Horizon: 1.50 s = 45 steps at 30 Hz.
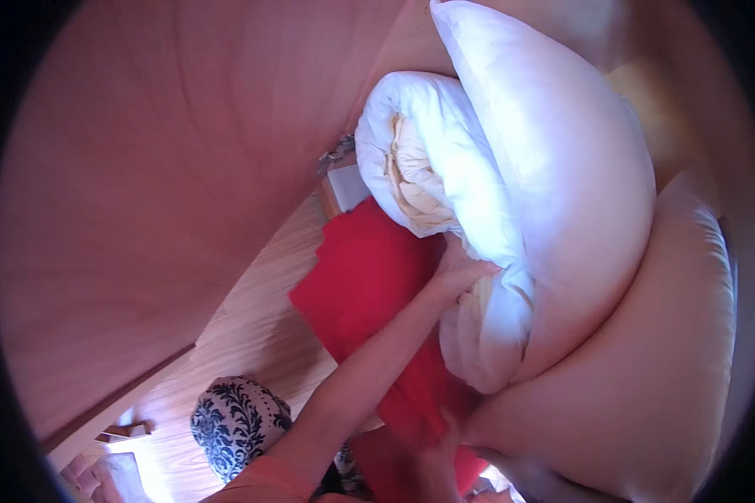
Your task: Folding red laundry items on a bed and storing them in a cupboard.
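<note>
A wood panel [151, 193] fills the upper left of my view, with a patterned cloth [236, 419] at lower left. At center a red fabric [369, 285] lies on the wood floor [252, 327]. My left hand [460, 270] presses into the rolled white duvet [445, 193] at center – I cannot tell how its fingers sit. My right hand [432, 457] at bottom center is bunched in the red fabric, grip unclear. 2 pillows fill the right – a white pillow [562, 168] above a cream pillow [646, 377].
</note>
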Each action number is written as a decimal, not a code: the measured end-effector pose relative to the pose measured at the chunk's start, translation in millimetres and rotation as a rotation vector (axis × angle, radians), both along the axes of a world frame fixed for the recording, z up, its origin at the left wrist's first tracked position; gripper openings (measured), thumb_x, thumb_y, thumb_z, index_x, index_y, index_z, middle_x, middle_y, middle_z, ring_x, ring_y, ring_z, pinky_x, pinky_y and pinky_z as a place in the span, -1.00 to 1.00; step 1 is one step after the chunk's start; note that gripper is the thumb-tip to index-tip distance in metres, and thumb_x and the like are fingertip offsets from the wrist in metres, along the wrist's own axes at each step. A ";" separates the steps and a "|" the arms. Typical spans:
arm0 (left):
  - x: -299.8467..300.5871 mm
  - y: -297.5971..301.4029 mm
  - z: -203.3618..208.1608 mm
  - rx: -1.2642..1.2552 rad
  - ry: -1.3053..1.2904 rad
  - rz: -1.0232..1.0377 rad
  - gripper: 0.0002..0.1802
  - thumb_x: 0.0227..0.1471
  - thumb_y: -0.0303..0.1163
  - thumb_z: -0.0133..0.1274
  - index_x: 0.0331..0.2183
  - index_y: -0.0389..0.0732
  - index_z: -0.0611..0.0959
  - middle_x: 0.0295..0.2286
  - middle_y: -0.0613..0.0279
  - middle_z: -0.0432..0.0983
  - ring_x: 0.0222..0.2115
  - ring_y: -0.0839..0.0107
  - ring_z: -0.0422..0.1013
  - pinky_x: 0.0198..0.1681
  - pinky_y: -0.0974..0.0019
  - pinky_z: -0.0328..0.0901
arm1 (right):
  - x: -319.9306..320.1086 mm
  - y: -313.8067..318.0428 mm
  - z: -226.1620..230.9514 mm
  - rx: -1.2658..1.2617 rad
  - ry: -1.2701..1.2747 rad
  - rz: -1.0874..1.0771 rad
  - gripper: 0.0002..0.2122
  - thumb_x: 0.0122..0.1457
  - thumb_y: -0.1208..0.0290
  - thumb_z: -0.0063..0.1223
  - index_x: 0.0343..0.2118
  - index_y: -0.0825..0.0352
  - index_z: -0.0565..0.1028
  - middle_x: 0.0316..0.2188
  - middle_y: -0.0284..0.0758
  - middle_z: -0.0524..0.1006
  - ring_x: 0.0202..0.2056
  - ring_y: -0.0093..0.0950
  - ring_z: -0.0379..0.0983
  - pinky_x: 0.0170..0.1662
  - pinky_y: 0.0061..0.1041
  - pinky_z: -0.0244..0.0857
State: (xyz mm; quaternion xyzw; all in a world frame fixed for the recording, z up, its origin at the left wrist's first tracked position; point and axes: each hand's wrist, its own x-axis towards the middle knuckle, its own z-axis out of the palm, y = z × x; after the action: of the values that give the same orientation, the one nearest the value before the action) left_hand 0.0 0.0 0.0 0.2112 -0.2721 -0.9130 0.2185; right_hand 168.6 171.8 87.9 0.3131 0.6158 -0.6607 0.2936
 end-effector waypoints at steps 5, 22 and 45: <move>-6.5 -5.6 13.7 0.079 0.158 -0.182 0.18 -0.59 -0.35 0.23 -0.04 -0.42 -0.22 -0.13 0.00 0.09 -0.11 0.27 0.12 -0.08 0.38 0.08 | 54.0 20.0 30.8 0.108 0.188 -0.194 -0.63 -0.15 0.49 -0.13 -0.18 0.35 0.23 -0.18 -0.16 0.27 -0.13 -0.33 0.21 -0.12 -0.46 0.19; 29.3 6.3 -65.6 -0.511 -0.144 -0.237 0.02 -0.53 -0.37 0.23 -0.04 -0.35 -0.01 -0.14 0.02 0.14 -0.14 0.27 0.15 -0.06 0.39 0.05 | 66.6 16.9 -58.5 -0.059 0.111 -0.404 -0.59 -0.20 0.46 -0.09 -0.18 0.36 0.22 -0.22 -0.19 0.29 -0.17 -0.32 0.24 -0.15 -0.43 0.21; 138.2 -61.2 -38.0 -0.107 -0.678 -0.668 -0.20 -0.51 -0.18 0.24 -0.18 -0.38 0.31 -0.29 -0.01 0.35 -0.29 0.25 0.32 -0.21 0.33 0.24 | 34.9 72.5 -17.3 -0.097 -0.077 -0.278 -0.53 -0.27 0.41 -0.03 -0.17 0.36 0.22 -0.26 -0.24 0.33 -0.24 -0.31 0.28 -0.19 -0.39 0.24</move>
State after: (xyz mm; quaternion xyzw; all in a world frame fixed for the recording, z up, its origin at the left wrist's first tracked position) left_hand 138.2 -61.2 -38.0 0.3867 -0.4275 -0.7976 -0.1775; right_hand 203.5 244.3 70.7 0.4061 0.5221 -0.7114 0.2374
